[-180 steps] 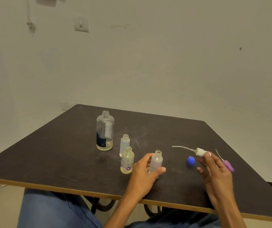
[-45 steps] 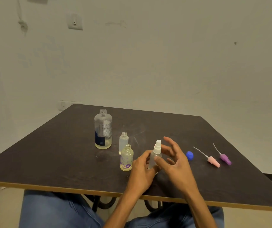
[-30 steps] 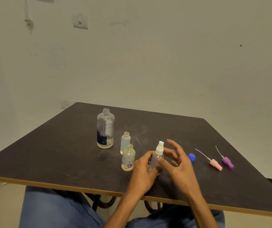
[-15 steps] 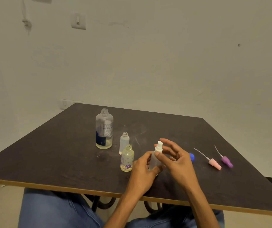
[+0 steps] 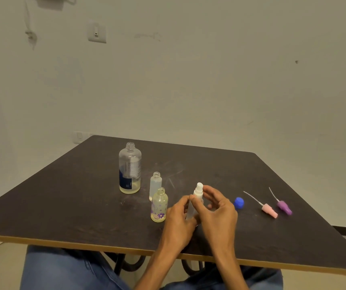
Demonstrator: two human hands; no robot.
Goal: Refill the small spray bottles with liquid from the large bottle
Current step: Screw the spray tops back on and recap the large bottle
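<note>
Left grip (image 5: 179, 216) round frosted bottle (image 5: 191, 208), right grip (image 5: 217, 208) pinching spray cap (image 5: 198, 190)

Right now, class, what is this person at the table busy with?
A person seated at the dark table holds a small frosted bottle in the left hand, while the right hand grips its white spray top. Two more small bottles, a clear one and a flowered one, stand uncapped beside the open large bottle. A blue cap, a pink sprayer and a purple sprayer lie to the right.
</note>
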